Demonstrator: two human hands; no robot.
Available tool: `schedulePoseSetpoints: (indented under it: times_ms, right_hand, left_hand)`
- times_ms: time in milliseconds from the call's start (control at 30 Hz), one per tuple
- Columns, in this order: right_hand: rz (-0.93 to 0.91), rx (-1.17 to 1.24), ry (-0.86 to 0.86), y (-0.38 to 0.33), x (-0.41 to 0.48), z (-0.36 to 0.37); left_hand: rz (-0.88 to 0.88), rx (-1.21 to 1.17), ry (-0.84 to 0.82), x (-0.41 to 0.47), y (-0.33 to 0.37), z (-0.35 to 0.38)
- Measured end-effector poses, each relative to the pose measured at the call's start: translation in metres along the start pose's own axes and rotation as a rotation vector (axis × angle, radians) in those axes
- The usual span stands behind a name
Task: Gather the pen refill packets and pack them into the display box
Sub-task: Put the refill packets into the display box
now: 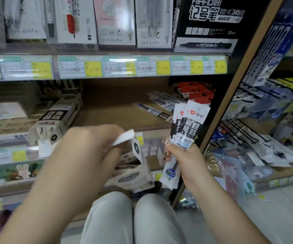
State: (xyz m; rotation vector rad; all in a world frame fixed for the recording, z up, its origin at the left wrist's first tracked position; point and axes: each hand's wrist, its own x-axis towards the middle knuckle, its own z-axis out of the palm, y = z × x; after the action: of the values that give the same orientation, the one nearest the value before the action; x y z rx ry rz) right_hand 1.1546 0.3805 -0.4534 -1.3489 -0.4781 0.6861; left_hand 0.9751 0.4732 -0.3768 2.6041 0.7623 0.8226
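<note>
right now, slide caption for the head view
Right hand grips white-and-black pen refill packets; left hand holds white cardboard display box.

Bright, even light; blurred, perhaps motion-smeared, edges bowed.

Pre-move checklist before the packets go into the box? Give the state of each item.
1. Right hand grips the packet bundle firmly: ok, fingers are wrapped round its lower half.
2. Left hand holds the display box: ok, though the view is motion-blurred.
3. Box flap is open: ok, it looks lifted at the left fingertips.
4. Room inside the box: cannot tell, the opening is blurred.
5. Bundle is lined up with the opening: not ok, it stands upright to the right of the box, apart from it.
6. All packets are gathered: not ok, loose packets lie on the shelf behind.
</note>
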Motion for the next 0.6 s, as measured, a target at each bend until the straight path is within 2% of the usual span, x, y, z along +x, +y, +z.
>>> schedulePoseSetpoints:
  times_ms: [100,233,367,467,600]
  right_hand:
    - [-0.030,-0.168,-0.103,0.002,-0.013,-0.005]
    - [-0.024,-0.308,-0.278,0.003,-0.019,-0.007]
    - [0.027,-0.428,-0.211,0.006,-0.015,-0.009]
    - [0.039,-0.452,-0.156,0.005,-0.012,-0.009]
    - [0.062,-0.413,-0.072,0.005,-0.009,-0.012]
  left_hand:
    - [0.027,0.025,-0.128,0.002,-0.004,0.039]
    - [-0.002,-0.104,-0.295,0.003,-0.011,0.082]
    - [-0.033,-0.262,-0.307,0.003,-0.011,0.104]
    - [-0.174,-0.432,-0.260,0.005,-0.011,0.111]
    - [-0.383,-0.801,-0.165,0.001,-0.010,0.113]
